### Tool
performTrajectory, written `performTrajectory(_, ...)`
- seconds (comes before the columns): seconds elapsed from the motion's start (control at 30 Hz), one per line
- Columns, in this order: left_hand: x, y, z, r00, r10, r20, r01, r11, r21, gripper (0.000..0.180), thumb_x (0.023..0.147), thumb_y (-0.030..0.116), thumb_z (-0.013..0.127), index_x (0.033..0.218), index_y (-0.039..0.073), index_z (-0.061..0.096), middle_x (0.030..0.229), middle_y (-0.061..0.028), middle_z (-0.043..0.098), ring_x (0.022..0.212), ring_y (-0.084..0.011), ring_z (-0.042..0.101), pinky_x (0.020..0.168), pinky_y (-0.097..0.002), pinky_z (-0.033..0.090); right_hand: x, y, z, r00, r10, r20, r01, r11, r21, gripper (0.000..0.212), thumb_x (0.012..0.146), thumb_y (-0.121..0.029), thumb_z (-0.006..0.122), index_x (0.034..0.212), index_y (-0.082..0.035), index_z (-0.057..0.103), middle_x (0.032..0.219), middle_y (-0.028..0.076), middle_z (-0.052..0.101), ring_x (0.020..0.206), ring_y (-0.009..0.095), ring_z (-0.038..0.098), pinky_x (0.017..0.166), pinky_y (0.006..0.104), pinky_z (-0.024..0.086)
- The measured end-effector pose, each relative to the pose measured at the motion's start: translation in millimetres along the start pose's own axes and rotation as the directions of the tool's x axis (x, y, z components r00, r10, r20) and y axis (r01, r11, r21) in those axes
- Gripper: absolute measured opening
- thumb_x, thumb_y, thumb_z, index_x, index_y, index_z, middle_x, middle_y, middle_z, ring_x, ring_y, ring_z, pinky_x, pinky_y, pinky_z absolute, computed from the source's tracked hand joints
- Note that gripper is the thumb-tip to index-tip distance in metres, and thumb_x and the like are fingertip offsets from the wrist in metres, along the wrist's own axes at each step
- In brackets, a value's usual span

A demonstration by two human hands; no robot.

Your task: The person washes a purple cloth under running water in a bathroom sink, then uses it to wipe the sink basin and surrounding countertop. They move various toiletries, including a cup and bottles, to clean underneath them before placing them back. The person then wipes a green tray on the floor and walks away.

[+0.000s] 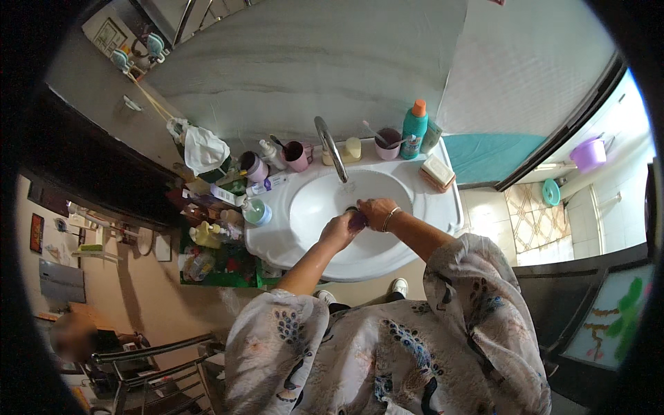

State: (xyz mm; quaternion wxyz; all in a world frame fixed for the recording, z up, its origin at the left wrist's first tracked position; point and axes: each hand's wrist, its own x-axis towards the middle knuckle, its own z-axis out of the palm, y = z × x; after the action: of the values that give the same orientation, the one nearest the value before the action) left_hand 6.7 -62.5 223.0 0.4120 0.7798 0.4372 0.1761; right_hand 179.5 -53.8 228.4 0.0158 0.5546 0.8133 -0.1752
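Both hands are together over the white washbasin (308, 200), below the spout of the chrome tap (330, 146). My left hand (337, 232) is closed round a small, dark purple, rounded object (357, 220). From its other side my right hand (378, 213) grips the same object, with a bracelet at the wrist. Fingers cover most of it, so its kind does not show. I cannot make out any water running from the tap.
Along the basin's back edge stand a teal bottle with an orange cap (415, 130), a pink cup with toothbrushes (388, 144) and a brown-pink cup (297, 156). Soap bars (437, 171) lie at the right. A jar of pale green liquid (256, 211) stands at the left rim.
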Motion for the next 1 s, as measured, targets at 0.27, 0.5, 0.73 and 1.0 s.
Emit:
performTrajectory(0.27,-7,-25,-38,0.809,-0.393,0.437,0.526,0.152,-0.837,0.025,0.082,0.039,0.067,0.092,0.019,0.055,0.062,0.0005,0.052,0.039,-0.0054,0.032,0.034,-0.0189,0.022,-49,-1,-42,0.857,-0.339,-0.389,0.383,0.923,0.04,0.061,0.073,-0.022,0.069,0.127,-0.014,0.043,0.138,0.014,0.038,0.119,0.034,0.044,0.097,0.0446,0.039)
performTrajectory(0.5,-19,-8,-46,0.775,0.011,0.632,0.632,0.037,-0.774,0.029,0.088,0.038,0.059,0.104,0.014,0.055,0.067,-0.0007,0.051,0.039,-0.0038,0.031,0.033,-0.0159,0.022,-31,-15,-53,0.746,-0.548,-0.378,0.496,0.836,-0.234,0.055,0.076,-0.017,0.062,0.128,-0.014,0.042,0.135,0.012,0.041,0.121,0.03,0.044,0.098,0.0441,0.037)
performTrajectory(0.73,-42,7,-53,0.686,0.218,0.694,0.693,0.091,-0.715,0.043,0.09,0.037,0.056,0.116,0.004,0.048,0.068,-0.0027,0.049,0.042,-0.0037,0.033,0.033,-0.0155,0.024,-22,-33,-64,0.564,-0.693,-0.45,0.593,0.718,-0.364,0.051,0.078,-0.028,0.058,0.126,-0.018,0.044,0.12,0.009,0.05,0.11,0.025,0.05,0.088,0.0443,0.043)
performTrajectory(1.0,-55,16,-34,0.754,0.29,0.589,0.611,0.019,-0.791,0.038,0.087,0.03,0.06,0.113,0.005,0.048,0.067,-0.0021,0.046,0.043,-0.0055,0.033,0.035,-0.0181,0.026,-31,-39,-69,0.769,-0.555,-0.317,0.517,0.832,-0.202,0.013,0.073,-0.023,0.061,0.073,-0.01,0.058,0.063,0.008,0.057,0.057,0.027,0.061,0.052,0.0396,0.048)
